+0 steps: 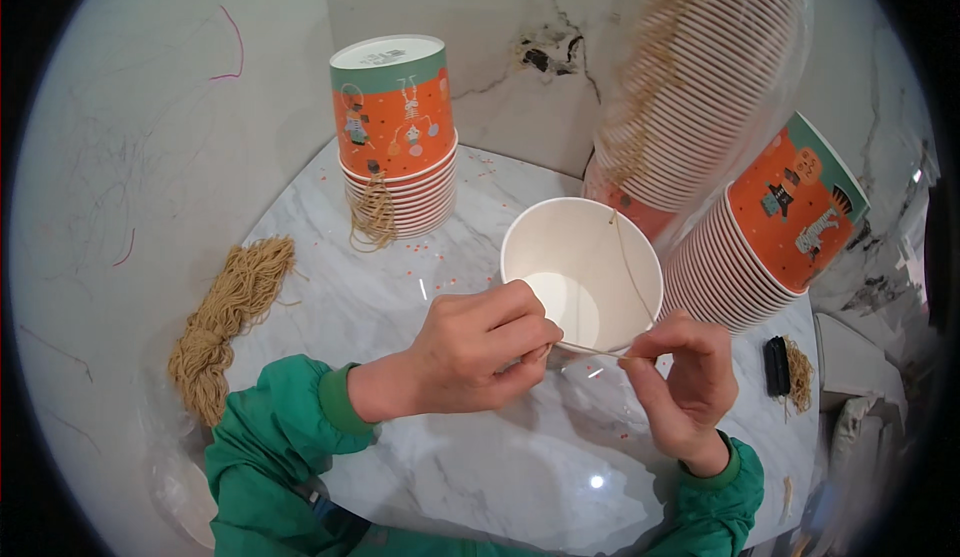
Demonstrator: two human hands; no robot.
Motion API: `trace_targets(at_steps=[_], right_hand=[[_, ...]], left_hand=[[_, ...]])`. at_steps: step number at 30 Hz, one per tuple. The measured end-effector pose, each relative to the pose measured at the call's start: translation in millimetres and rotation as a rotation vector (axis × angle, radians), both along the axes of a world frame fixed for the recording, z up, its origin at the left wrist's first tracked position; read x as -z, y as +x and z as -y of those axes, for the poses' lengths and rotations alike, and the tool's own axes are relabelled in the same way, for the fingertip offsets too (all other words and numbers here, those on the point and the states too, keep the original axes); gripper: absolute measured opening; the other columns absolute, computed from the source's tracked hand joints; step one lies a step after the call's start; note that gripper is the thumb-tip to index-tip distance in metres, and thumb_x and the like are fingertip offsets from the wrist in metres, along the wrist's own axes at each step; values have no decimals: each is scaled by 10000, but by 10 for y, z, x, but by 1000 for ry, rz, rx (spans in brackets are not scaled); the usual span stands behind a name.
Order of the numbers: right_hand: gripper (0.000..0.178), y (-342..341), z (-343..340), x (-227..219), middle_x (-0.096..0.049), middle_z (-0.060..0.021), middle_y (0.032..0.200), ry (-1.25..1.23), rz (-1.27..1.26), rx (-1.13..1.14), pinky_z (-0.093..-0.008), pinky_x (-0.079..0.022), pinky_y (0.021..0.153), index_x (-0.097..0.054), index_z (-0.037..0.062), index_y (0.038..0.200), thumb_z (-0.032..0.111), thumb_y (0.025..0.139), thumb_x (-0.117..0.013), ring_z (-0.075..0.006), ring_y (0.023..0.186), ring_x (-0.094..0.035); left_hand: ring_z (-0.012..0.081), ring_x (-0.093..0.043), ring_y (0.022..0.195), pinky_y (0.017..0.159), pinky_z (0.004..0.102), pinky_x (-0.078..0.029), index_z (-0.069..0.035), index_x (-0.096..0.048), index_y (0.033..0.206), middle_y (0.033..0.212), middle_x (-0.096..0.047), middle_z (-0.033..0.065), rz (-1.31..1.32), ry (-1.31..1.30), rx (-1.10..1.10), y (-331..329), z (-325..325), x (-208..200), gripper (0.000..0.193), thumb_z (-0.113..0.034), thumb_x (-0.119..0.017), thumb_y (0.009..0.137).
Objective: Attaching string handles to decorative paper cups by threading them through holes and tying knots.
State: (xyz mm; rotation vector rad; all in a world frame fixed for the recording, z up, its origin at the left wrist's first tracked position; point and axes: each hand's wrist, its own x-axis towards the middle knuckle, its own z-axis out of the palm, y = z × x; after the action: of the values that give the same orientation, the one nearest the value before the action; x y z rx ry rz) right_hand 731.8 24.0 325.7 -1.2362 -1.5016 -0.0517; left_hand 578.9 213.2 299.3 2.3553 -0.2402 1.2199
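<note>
A white-lined paper bucket (pixel 545 247) stands on the table with its mouth up, just beyond my hands. A thin tan string (pixel 632 267) comes off its inner wall near the far right rim and runs down toward my right hand. My left hand (pixel 480 347) is closed, pinching the string at the bucket's near rim. Thumb and forefinger of my right hand (pixel 685 377) pinch the string as well, and a short length stretches taut between both hands. The string's ends are hidden by my fingers.
An upside-down stack of orange and green paper buckets (pixel 395 127) stands far left, strings hanging from it. A tan string bundle (pixel 230 322) lies left. At right are a tall plastic-wrapped bucket stack (pixel 700 77), a leaning stack (pixel 790 207) and a black object (pixel 776 366) beside more string.
</note>
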Motion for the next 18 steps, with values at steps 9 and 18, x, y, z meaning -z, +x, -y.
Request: trace_targets(at_steps=[9,18], right_hand=[[338,72,143,35,-669,-110,848,-9,161,125,-286,-435,611,-606,-23,1048,-184,758,-665,-199,684,-562],[383,12,89,162,-623,-55,791,-233,529,278,-365,-360,645,-673,27,1049,-75,685,-726,-248,694,-523]], left_hand=[[171,-625,609,499,296,-497,-37,-743,958,847,-623,54,37,108,-53,27,-64,79,290,60,-727,685],[117,-614,615,530,267,-496,-31,-681,950,874,-626,47,-17,-285,-83,8,12,110,97,2,-698,860]])
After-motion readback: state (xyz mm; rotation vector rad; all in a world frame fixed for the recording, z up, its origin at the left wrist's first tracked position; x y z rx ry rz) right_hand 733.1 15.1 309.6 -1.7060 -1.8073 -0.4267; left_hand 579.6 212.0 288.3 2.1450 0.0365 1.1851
